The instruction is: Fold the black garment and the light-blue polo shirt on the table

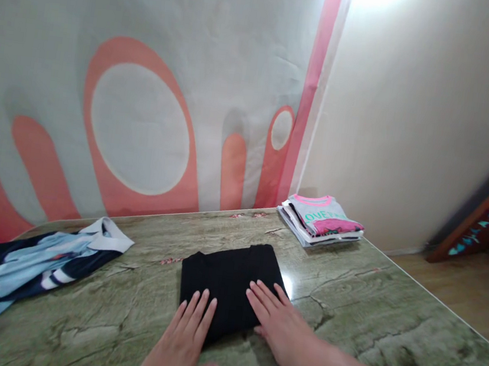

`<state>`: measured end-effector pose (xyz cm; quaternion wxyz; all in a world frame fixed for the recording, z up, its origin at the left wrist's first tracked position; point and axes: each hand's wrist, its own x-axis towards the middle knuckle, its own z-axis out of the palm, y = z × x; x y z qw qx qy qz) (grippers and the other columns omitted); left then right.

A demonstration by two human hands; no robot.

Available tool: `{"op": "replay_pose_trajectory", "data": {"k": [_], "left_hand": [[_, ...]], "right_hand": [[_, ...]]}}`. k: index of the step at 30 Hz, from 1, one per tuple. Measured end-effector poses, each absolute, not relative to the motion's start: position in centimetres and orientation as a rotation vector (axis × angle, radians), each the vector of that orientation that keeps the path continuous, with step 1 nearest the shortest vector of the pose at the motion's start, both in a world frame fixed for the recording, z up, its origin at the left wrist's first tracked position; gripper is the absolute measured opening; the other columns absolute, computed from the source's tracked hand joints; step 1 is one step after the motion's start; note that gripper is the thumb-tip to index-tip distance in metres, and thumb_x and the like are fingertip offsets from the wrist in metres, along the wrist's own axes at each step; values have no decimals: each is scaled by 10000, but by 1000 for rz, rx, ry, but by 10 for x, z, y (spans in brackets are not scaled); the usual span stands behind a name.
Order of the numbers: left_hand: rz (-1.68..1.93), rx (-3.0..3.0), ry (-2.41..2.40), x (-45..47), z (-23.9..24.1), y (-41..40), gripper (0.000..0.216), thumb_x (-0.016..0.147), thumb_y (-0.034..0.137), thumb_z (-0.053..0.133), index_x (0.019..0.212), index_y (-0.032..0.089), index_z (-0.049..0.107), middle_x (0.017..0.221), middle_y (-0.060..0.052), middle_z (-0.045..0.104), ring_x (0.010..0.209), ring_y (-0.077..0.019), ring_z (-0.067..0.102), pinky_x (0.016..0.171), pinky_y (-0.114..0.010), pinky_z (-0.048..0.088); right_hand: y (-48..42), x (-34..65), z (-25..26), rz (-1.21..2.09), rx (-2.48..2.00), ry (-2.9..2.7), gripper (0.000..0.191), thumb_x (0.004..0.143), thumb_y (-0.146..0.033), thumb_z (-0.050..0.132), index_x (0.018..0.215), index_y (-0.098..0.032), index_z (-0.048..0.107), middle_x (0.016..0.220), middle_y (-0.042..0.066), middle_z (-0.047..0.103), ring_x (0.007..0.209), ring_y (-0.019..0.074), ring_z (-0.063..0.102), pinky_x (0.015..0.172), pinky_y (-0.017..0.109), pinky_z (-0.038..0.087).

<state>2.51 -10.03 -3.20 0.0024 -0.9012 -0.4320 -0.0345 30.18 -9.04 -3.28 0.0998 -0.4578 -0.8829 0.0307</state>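
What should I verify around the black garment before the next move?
1. Black garment folded into a compact shape: ok.
2. Left hand in place: ok, fingers over its near left part.
3. Right hand in place: ok, fingers over its right part.
4. Black garment gripped: not ok, both hands lie open over it.
5. Stack of clothes apart from the black garment: ok, farther back at right.
6. Light blue garment folded: not ok, loosely spread at left.
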Motion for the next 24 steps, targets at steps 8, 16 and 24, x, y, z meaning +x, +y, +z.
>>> {"op": "replay_pose_trajectory", "data": {"k": [8, 16, 24], "left_hand": [[3, -2820, -1566, 101, -18, -10, 900, 851, 666, 405, 1529, 130, 153, 1583, -167, 102, 1451, -355, 61, 1150, -526, 169], [-57, -2829, -1567, 133, -27, 45, 926, 849, 677, 389, 1525, 96, 139, 1580, -206, 97, 1451, -382, 60, 1131, -554, 138], [-70, -2854, -1506, 137, -35, 84, 911, 852, 686, 386, 1526, 122, 149, 1586, -188, 117, 1452, -367, 98, 1136, -513, 145]], "right_hand": [[-6, 345, -40, -50, -1688, -2397, 636, 888, -114, 424, 1495, -234, 275, 1551, 71, 292, 1426, 292, 231, 1086, 612, 228], [44, 368, -48, -32, -1780, -2305, 606, 908, -146, 410, 1487, -273, 285, 1556, 56, 292, 1429, 269, 228, 1072, 567, 253], [63, 376, -56, -125, -1799, -2281, 582, 908, -119, 379, 1475, -238, 322, 1528, 90, 348, 1414, 275, 265, 1090, 566, 209]]}}
